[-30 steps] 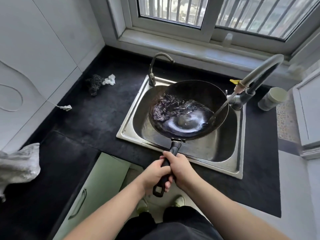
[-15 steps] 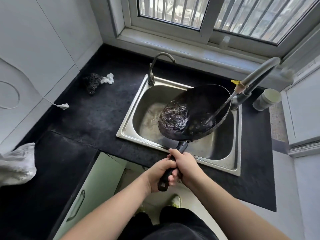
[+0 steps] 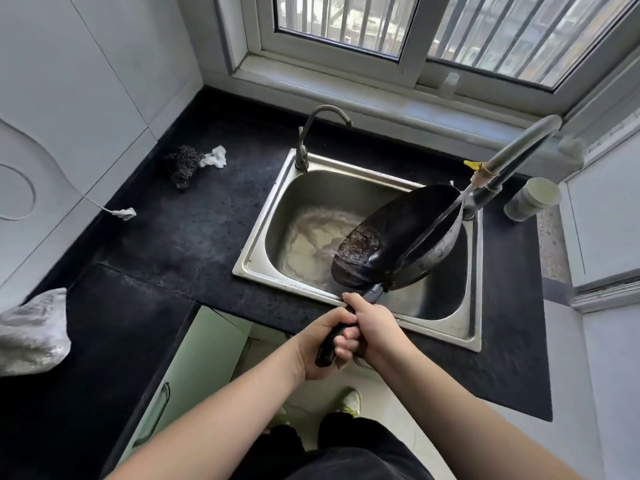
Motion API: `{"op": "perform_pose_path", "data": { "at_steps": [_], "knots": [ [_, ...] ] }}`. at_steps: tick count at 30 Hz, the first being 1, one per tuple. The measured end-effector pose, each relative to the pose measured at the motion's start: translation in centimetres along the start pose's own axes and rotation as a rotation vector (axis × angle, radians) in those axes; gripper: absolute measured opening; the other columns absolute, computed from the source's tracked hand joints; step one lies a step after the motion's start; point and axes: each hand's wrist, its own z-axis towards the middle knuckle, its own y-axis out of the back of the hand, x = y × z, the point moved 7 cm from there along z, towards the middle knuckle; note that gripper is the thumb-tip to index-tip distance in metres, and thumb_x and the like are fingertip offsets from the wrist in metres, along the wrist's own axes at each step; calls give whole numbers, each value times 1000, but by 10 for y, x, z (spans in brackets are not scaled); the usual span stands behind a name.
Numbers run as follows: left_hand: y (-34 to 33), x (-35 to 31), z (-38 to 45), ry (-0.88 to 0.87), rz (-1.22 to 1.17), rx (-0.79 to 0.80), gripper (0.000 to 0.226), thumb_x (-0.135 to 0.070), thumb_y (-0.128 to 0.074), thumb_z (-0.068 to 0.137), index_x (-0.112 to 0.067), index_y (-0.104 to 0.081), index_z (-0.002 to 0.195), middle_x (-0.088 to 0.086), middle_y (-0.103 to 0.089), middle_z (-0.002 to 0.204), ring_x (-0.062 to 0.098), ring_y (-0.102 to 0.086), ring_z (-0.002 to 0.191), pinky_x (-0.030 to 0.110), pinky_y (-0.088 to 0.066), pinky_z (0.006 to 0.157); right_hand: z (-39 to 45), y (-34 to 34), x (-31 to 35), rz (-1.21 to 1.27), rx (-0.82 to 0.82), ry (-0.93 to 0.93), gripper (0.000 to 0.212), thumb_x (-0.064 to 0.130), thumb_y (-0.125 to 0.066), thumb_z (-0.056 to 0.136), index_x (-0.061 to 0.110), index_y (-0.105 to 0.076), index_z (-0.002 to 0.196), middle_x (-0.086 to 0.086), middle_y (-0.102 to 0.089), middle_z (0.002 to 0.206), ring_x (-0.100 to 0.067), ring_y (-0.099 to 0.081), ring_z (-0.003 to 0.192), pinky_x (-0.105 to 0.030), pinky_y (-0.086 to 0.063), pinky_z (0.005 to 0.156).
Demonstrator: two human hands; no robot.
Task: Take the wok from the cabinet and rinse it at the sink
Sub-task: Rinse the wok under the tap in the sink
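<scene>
Head view: I'm gripping the wok point(image 3: 398, 237) handle with both hands' fingers point(image 3: 341, 344), tipping rinse water into the sink point(image 3: 263, 237); nearly done.

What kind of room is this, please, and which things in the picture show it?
Most likely a small home kitchen. A steel sink is set into a dark countertop below a barred window, a tap runs into a wok, and a green cabinet door stands open beneath.
</scene>
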Motion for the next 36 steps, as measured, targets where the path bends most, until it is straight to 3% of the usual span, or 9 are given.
{"op": "perform_pose_path", "data": {
  "at_steps": [3,6,12,17,23,26,28,30,36],
  "knots": [
    [1,-5,-3,14,55,-115,35,-16,-54,83,-9,-53,49,-3,-45,42,2,-41,30,12,-33,30,-5,0,5,20,41,-31,32,31,-64,86,3,-51,79,-4,-36,33,-19,-43,25,-23,-42,34],
    [-2,-19,-8,-16,149,-241,30,-12,-40,94,-9,-49,66,-1,-48,49,4,-43,34,13,-35,31,-3,-4,8,109,94,-90,38,29,-63,87,9,-42,62,0,-28,33,-15,-31,20,-16,-33,29],
    [-7,-40,-14,-29,282,-367,18,-7,-45,91,-8,-51,74,2,-51,50,6,-48,36,15,-39,33,4,-23,4,230,218,-200,42,33,-56,85,15,-33,54,3,-21,32,-10,-25,21,-12,-28,28],
    [-4,-49,-15,-34,282,-399,18,-5,-47,90,-7,-52,73,2,-53,50,5,-49,36,14,-41,34,14,-35,0,235,252,-227,35,38,-63,72,19,-37,58,3,-28,47,-10,-31,38,-15,-28,42],
    [-4,-41,-9,-9,495,-394,15,-2,-40,91,-6,-47,79,6,-49,51,8,-48,33,16,-40,33,1,-27,3,208,361,-264,38,32,-43,91,12,-43,59,1,-32,33,-10,-28,20,-9,-24,27],
    [3,-36,-5,-61,672,-408,12,2,-39,90,-6,-44,84,11,-46,57,11,-49,33,18,-42,33,0,-26,-1,178,381,-268,32,33,-42,92,12,-47,68,-2,-45,39,-15,-40,22,-10,-28,27],
    [11,-32,-5,-102,749,-432,9,3,-39,89,-4,-42,90,13,-48,56,14,-50,33,21,-44,34,7,-32,-10,200,369,-282,36,43,-49,91,14,-52,69,-4,-52,45,-20,-51,32,-18,-40,36],
    [16,-27,-6,-128,839,-444,7,4,-40,87,-2,-45,86,14,-51,55,16,-52,34,24,-47,35,16,-34,-18,194,306,-277,41,52,-60,85,16,-55,67,-2,-56,48,-21,-55,41,-26,-43,51],
    [35,-26,-10,-264,1147,-485,4,-2,-46,79,-4,-49,77,13,-60,50,27,-58,39,31,-53,42,30,-35,-30,112,258,-167,32,23,-58,89,16,-51,59,-1,-57,50,-16,-54,40,-19,-41,45]
  ]
}}
